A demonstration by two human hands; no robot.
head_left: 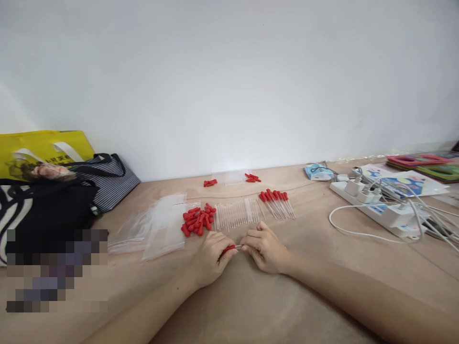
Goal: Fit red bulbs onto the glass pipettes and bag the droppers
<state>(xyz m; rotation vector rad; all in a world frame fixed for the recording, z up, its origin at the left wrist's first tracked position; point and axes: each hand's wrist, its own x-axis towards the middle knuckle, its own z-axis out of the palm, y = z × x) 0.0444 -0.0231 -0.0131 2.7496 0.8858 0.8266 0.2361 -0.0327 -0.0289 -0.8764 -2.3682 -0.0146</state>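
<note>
My left hand [214, 255] is closed round a red rubber bulb [228, 249], with its open end pointing right. My right hand [264, 249] pinches a thin clear glass tube [238, 247], whose tip meets the bulb; how far it sits inside is hidden. Beyond my left hand lies a pile of loose red bulbs [198, 220]. A row of clear glass tubes [233, 216] stretches along the table behind both hands. To its right, several droppers with red bulbs fitted [278, 203] lie side by side.
Clear zip bags [167, 224] lie left of the bulbs. A power strip [373, 208] with chargers and white cables spreads at right, near a blue face mask [318, 172]. Bags [46, 210] stand at far left. The wall [229, 86] closes off the table's back.
</note>
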